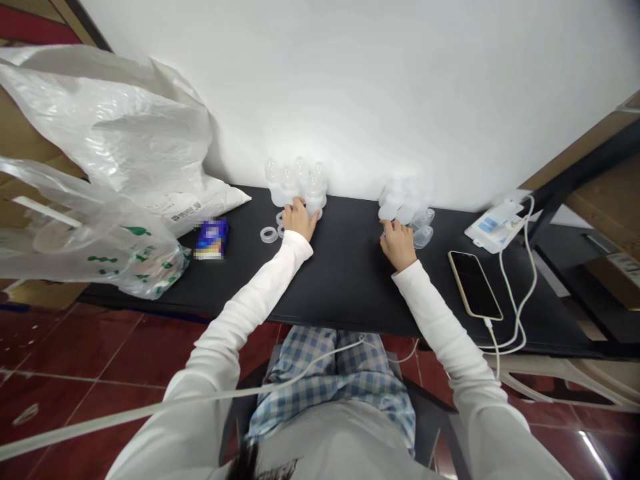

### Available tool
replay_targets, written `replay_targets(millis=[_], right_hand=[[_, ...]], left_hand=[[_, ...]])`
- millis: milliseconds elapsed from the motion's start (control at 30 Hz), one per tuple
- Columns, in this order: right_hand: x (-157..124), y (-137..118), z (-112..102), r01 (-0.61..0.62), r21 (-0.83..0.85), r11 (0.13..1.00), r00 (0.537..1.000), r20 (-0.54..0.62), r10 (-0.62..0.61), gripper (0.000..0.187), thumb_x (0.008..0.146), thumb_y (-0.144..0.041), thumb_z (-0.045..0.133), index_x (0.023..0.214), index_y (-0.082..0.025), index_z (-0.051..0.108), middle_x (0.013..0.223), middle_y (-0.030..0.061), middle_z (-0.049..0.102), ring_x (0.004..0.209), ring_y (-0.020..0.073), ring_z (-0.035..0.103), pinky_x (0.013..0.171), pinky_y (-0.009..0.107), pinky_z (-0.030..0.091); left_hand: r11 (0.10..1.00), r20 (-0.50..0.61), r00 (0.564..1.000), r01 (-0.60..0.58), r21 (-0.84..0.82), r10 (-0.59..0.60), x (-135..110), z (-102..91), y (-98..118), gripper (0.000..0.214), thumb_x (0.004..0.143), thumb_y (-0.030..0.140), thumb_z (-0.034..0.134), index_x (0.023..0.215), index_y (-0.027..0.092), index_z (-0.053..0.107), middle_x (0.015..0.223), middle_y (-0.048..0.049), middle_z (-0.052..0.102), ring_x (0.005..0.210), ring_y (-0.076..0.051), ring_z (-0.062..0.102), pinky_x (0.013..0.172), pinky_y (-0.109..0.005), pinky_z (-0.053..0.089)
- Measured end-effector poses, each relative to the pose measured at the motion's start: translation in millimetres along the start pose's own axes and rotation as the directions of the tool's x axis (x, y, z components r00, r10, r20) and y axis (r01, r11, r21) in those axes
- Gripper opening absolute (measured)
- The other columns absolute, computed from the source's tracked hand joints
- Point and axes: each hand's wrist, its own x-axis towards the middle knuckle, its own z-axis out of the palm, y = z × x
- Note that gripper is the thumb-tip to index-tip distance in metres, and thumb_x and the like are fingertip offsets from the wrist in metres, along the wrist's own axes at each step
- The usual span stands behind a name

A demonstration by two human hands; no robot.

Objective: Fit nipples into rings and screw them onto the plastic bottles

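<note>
My left hand (299, 219) reaches to the back of the black table (345, 280), its fingers curled at the base of a cluster of clear plastic bottles (297, 181) standing against the white wall. Clear rings (269, 235) lie just left of it. My right hand (399, 243) rests palm down with its fingers bent, touching small clear plastic pieces (423, 228) in front of a pile of frosted caps (400, 199). What either hand's fingers hold is hidden.
Large plastic bags (110, 173) fill the table's left end, with a small blue packet (212, 239) beside them. A phone (475, 285) lies at the right, cabled to a white charger block (495, 225). A white cable crosses my lap.
</note>
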Motion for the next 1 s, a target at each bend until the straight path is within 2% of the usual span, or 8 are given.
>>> replay_targets(millis=[167, 267, 433, 633, 800, 900, 933, 1000], right_hand=[[0.3, 1.4, 3.6, 0.134, 0.093, 0.987, 0.990, 0.035, -0.138, 0.071, 0.079, 0.000, 0.043, 0.149, -0.011, 0.038, 0.117, 0.0189, 0.060, 0.098, 0.0299, 0.057, 0.087, 0.042, 0.046], [0.7, 4.3, 6.8, 0.196, 0.181, 0.964, 0.979, 0.020, -0.202, 0.073, 0.074, 0.008, 0.037, 0.146, -0.010, 0.040, 0.125, 0.0187, 0.058, 0.111, 0.0298, 0.055, 0.098, 0.042, 0.045], [3.0, 6.5, 4.3, 0.200, 0.224, 0.954, 0.977, 0.030, -0.212, 0.059, 0.075, 0.009, 0.033, 0.123, -0.015, 0.056, 0.112, 0.0147, 0.063, 0.106, 0.0280, 0.056, 0.093, 0.040, 0.047], [6.8, 6.7, 0.8, 0.190, 0.176, 0.966, 0.979, 0.046, -0.200, 0.036, 0.089, -0.001, 0.037, 0.106, -0.016, 0.065, 0.102, 0.0136, 0.069, 0.093, 0.0267, 0.059, 0.081, 0.038, 0.043], [8.1, 3.6, 3.6, 0.128, 0.410, 0.903, 0.992, -0.056, -0.116, 0.027, 0.095, -0.014, 0.042, 0.105, -0.018, 0.068, 0.102, 0.0114, 0.073, 0.094, 0.0244, 0.063, 0.086, 0.038, 0.047], [8.4, -3.8, 1.7, 0.072, 0.637, 0.768, 0.991, -0.132, 0.017, 0.022, 0.097, -0.027, 0.049, 0.107, -0.020, 0.067, 0.102, 0.0080, 0.074, 0.090, 0.0206, 0.067, 0.085, 0.037, 0.053], [8.2, -7.0, 0.4, 0.056, 0.699, 0.713, 0.987, -0.145, 0.065, 0.022, 0.097, -0.032, 0.051, 0.108, -0.020, 0.066, 0.101, 0.0072, 0.074, 0.089, 0.0197, 0.068, 0.083, 0.036, 0.054], [7.4, -13.7, -2.4, 0.040, 0.800, 0.599, 0.978, -0.155, 0.142, 0.026, 0.095, -0.041, 0.056, 0.108, -0.021, 0.065, 0.099, 0.0063, 0.074, 0.088, 0.0184, 0.069, 0.082, 0.035, 0.056]], left_hand=[[0.993, -0.017, 0.999, 0.034, 0.110, -0.032, -9.0, -4.2, 1.1, 0.037, 0.086, 0.032, 0.061, 0.112, 0.006, 0.055, 0.120, -0.0292, 0.058, 0.117, -0.045, 0.052, 0.098, -0.057, 0.038], [0.994, 0.014, 1.000, 0.003, 0.105, -0.005, -18.4, 0.6, -0.1, 0.031, 0.086, 0.029, 0.059, 0.106, 0.006, 0.057, 0.118, -0.0300, 0.059, 0.120, -0.047, 0.050, 0.100, -0.061, 0.036], [0.993, 0.080, 0.990, -0.116, 0.033, 0.114, -32.5, 9.3, 2.9, 0.027, 0.090, 0.031, 0.050, 0.104, 0.009, 0.059, 0.111, -0.0274, 0.063, 0.120, -0.045, 0.050, 0.101, -0.063, 0.034], [0.966, 0.185, 0.957, -0.243, 0.092, 0.223, -54.2, 5.2, 30.3, 0.021, 0.087, 0.021, 0.058, 0.106, 0.014, 0.061, 0.116, -0.0227, 0.062, 0.115, -0.040, 0.054, 0.096, -0.054, 0.040], [0.966, 0.289, 0.922, -0.257, -0.043, 0.258, -57.8, 10.2, 37.2, 0.021, 0.087, 0.014, 0.058, 0.106, 0.019, 0.062, 0.127, -0.0189, 0.059, 0.112, -0.033, 0.061, 0.094, -0.048, 0.047], [0.912, 0.304, 0.923, -0.100, -0.398, 0.234, -52.4, 19.3, 34.3, 0.020, 0.085, 0.017, 0.064, 0.103, 0.019, 0.058, 0.115, -0.0129, 0.065, 0.106, -0.025, 0.065, 0.095, -0.041, 0.051], [0.843, 0.313, 0.933, 0.018, -0.538, 0.180, -50.7, 22.0, 34.3, 0.023, 0.083, 0.021, 0.068, 0.103, 0.019, 0.056, 0.112, -0.0110, 0.066, 0.104, -0.022, 0.066, 0.095, -0.039, 0.052], [0.599, 0.408, 0.913, 0.314, -0.737, 0.023, -48.0, 24.9, 36.2, 0.030, 0.081, 0.027, 0.074, 0.102, 0.019, 0.053, 0.105, -0.0086, 0.070, 0.100, -0.019, 0.068, 0.093, -0.037, 0.053]])
